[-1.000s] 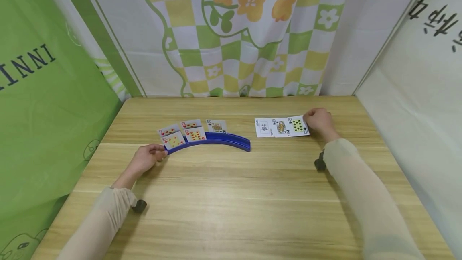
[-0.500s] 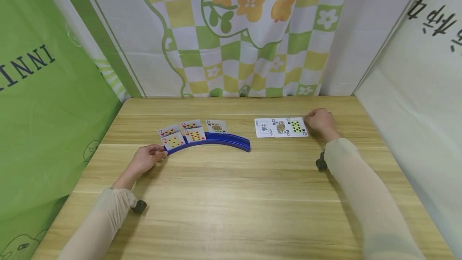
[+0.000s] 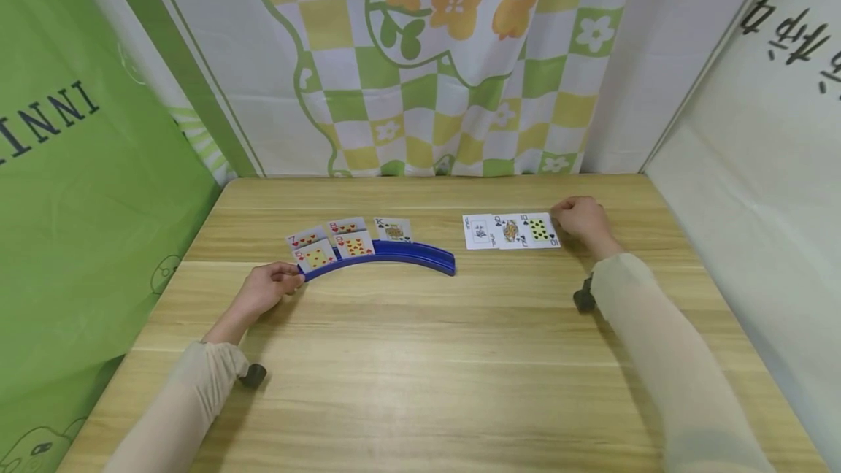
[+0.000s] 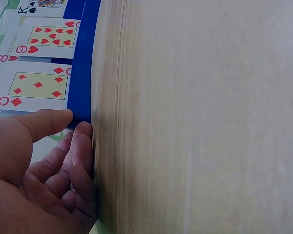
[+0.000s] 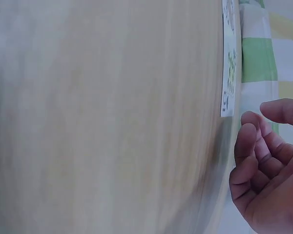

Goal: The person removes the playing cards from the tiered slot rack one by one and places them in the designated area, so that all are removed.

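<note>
A curved blue card holder [image 3: 420, 254] lies on the table. My left hand [image 3: 266, 288] pinches its left end between thumb and fingers. Standing in the holder are a five of diamonds [image 4: 36, 85], a nine of hearts [image 4: 49, 38], a seven [image 3: 307, 238], an eight [image 3: 347, 225] and a king of spades [image 3: 394, 230]. To the right, a joker [image 3: 479, 232], a queen [image 3: 511, 231] and a ten [image 3: 539, 231] lie flat in an overlapping row. At the ten's right edge is my right hand [image 3: 581, 221], loosely curled; the right wrist view shows a gap between thumb and fingers, holding nothing.
The wooden table [image 3: 394, 371] reaches back to a patterned curtain [image 3: 453, 93]. Green cloth [image 3: 79, 203] hangs on the left and white cloth [image 3: 755, 203] on the right. Each sleeve carries a small black device [image 3: 253, 376] at the wrist.
The ten, tilted up at its right side a second ago, now lies flat and slightly further left. My right hand has let go of it. My left hand and the card holder stay put.
</note>
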A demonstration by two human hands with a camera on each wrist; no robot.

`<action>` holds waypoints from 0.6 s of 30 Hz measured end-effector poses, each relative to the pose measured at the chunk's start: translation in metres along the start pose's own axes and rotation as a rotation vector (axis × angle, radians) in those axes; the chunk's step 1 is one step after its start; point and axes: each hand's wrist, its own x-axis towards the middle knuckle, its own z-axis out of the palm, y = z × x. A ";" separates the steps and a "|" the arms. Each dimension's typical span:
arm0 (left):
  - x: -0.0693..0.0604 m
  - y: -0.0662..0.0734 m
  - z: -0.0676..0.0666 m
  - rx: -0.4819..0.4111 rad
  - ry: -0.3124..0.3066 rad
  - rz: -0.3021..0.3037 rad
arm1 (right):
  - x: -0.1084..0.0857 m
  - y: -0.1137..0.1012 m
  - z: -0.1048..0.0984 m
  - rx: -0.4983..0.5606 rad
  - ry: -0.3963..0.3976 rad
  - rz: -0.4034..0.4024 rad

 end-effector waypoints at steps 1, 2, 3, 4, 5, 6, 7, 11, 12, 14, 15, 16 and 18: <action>0.000 0.000 0.000 0.003 -0.003 0.005 | 0.000 -0.001 0.000 0.009 0.000 -0.003; 0.000 -0.001 0.000 0.003 0.000 0.000 | -0.001 -0.002 0.001 0.015 0.000 -0.007; 0.000 -0.001 0.001 0.004 0.001 -0.003 | -0.001 -0.003 0.001 0.022 -0.001 -0.010; 0.001 -0.001 0.000 0.006 0.002 -0.003 | -0.001 -0.004 0.001 0.031 -0.003 -0.010; 0.001 -0.001 0.000 0.010 0.002 -0.002 | -0.002 -0.005 0.001 0.045 -0.006 -0.006; 0.001 -0.001 0.000 0.011 0.002 -0.002 | -0.002 -0.007 0.001 0.058 -0.011 -0.004; 0.001 -0.001 0.000 0.009 0.001 -0.004 | -0.003 -0.008 0.002 0.070 -0.014 -0.005; 0.001 0.000 -0.001 0.006 0.001 -0.010 | -0.006 -0.015 0.003 0.124 -0.035 0.002; 0.001 0.000 -0.001 0.004 0.000 -0.011 | -0.006 -0.016 0.003 0.140 -0.037 -0.001; 0.000 0.000 -0.001 0.003 0.001 -0.009 | -0.007 -0.018 0.004 0.184 -0.056 -0.004; 0.001 0.000 -0.001 0.003 0.001 -0.007 | -0.007 -0.019 0.004 0.208 -0.068 -0.007; 0.000 0.000 -0.001 0.002 0.002 -0.006 | -0.007 -0.020 0.004 0.230 -0.082 -0.008; 0.000 0.000 -0.001 0.001 0.002 -0.003 | -0.007 -0.022 0.005 0.267 -0.109 -0.011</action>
